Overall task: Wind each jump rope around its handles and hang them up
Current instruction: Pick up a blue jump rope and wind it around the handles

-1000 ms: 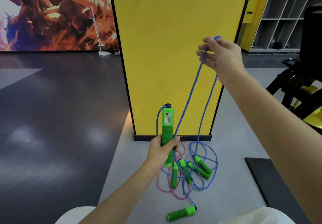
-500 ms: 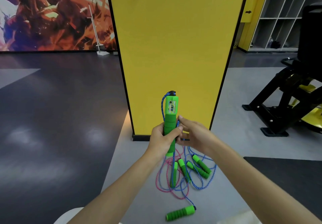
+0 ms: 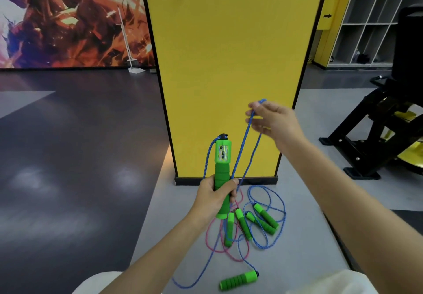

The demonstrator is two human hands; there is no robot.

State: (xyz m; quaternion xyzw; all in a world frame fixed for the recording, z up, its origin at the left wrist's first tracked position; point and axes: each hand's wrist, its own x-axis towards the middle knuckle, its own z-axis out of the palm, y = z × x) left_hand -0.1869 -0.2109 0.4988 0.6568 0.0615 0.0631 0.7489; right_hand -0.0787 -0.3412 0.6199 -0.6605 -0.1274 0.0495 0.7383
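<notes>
The green handle (image 3: 222,179) is gripped upright by the left hand (image 3: 215,196); the blue rope (image 3: 242,147) is pinched up right by the right hand (image 3: 272,122).

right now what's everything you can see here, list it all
counter handle: one, green, upright in left hand
blue rope: count unclear, blue, looped up to right hand, rest on floor
floor handles: five, green, four clustered, one nearer
pink rope: one, pink, on floor among them
pillar: one, yellow, ahead
gym bench: one, black, right
shelving: one, grey, far right
left hand: grips counter handle
right hand: pinches blue rope
</notes>
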